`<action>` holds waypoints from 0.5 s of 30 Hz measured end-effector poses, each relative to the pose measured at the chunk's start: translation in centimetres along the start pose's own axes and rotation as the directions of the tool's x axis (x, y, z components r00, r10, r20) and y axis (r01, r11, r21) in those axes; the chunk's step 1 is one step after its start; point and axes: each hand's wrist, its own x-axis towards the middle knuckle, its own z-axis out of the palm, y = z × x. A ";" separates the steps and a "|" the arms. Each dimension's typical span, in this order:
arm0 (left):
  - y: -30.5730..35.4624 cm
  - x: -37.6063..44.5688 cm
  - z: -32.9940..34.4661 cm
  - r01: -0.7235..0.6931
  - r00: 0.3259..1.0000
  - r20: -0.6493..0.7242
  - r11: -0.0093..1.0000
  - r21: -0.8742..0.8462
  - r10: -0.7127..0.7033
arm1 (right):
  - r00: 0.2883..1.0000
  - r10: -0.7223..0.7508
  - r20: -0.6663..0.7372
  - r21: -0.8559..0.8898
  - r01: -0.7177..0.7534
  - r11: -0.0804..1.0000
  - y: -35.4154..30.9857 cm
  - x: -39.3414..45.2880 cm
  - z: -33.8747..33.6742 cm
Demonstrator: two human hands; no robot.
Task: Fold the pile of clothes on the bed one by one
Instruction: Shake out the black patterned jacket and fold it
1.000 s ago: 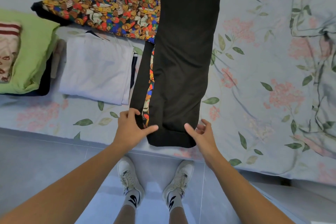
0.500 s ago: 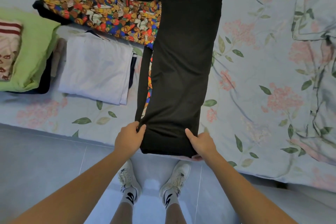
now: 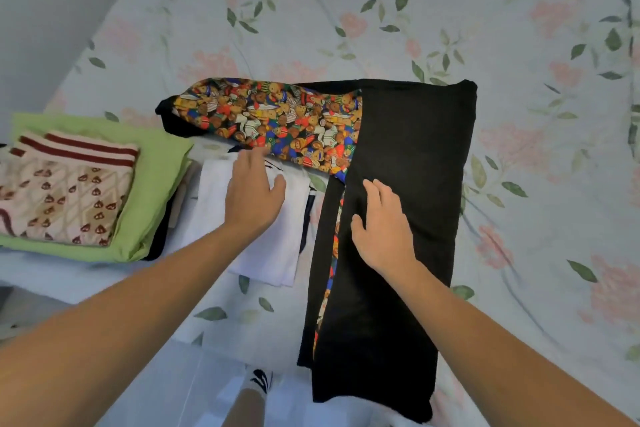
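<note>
A: Where's the black garment (image 3: 398, 218) rn?
B: Under right hand (image 3: 382, 222), flat, fingers spread, gripping nothing. Long axis runs away from the body.
A: Left hand (image 3: 254, 189)?
B: Open, empty, nearer the printed sleeve (image 3: 270, 121) just beyond it.

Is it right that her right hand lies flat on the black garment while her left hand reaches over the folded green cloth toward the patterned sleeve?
Not quite. The head view shows the left hand reaching over the folded white garment, not the green cloth. The right hand does lie flat on the black garment, and the patterned sleeve is ahead.
</note>
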 end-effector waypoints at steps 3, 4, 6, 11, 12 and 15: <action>-1.6 8.7 -2.2 0.024 1.000 0.004 0.998 0.065 -0.025 | 0.995 -0.092 -0.032 0.000 0.092 0.996 -4.4 6.1 1.5; -2.3 11.8 -3.0 0.046 0.998 0.027 0.995 0.086 -0.048 | 0.991 -0.126 -0.032 -0.004 0.126 0.992 -5.9 8.1 2.3; -3.9 17.8 -4.8 0.085 0.991 0.089 0.987 0.138 -0.097 | 0.983 -0.183 -0.010 -0.024 0.183 0.983 -8.9 12.2 4.1; -11.8 29.8 -8.1 0.192 0.915 0.280 0.924 0.332 -0.291 | 0.972 -0.227 0.057 -0.010 0.228 0.974 -16.0 20.4 8.4; -13.7 31.3 -8.3 0.208 0.894 0.313 0.916 0.343 -0.320 | 0.970 -0.233 0.068 0.007 0.233 0.972 -17.0 21.6 9.2; -17.8 33.8 -8.6 0.286 0.803 0.473 0.931 0.229 -0.363 | 0.969 -0.221 0.114 0.078 0.213 0.974 -19.1 24.7 11.1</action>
